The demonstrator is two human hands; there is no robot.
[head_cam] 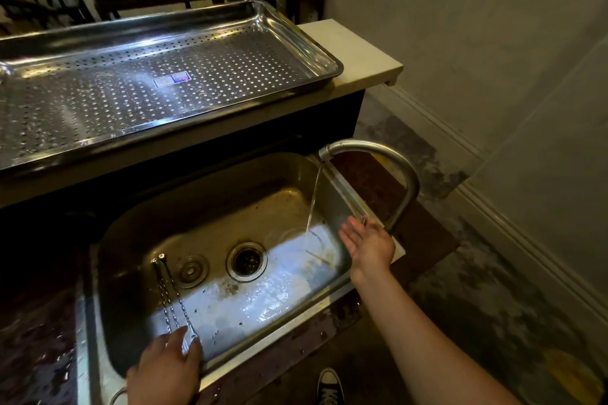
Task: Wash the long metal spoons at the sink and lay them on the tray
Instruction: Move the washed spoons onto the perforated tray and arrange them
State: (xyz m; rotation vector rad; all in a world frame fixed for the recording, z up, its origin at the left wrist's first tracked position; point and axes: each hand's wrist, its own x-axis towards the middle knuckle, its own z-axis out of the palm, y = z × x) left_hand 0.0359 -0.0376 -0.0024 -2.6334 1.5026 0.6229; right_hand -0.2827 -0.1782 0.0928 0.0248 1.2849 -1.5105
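Two long metal spoons with twisted handles lie together in the steel sink, their ends pointing away from me. My left hand grips their near ends at the sink's front rim. My right hand is open, palm up, by the base of the curved tap, holding nothing. A thin stream of water runs from the tap into the right side of the basin. The perforated metal tray sits on the counter behind the sink, with no spoons on it.
A drain and a loose strainer plug sit on the sink floor. The tray rests on a pale counter ending at the right. A wet dark worktop is at left. My shoe stands on the floor below.
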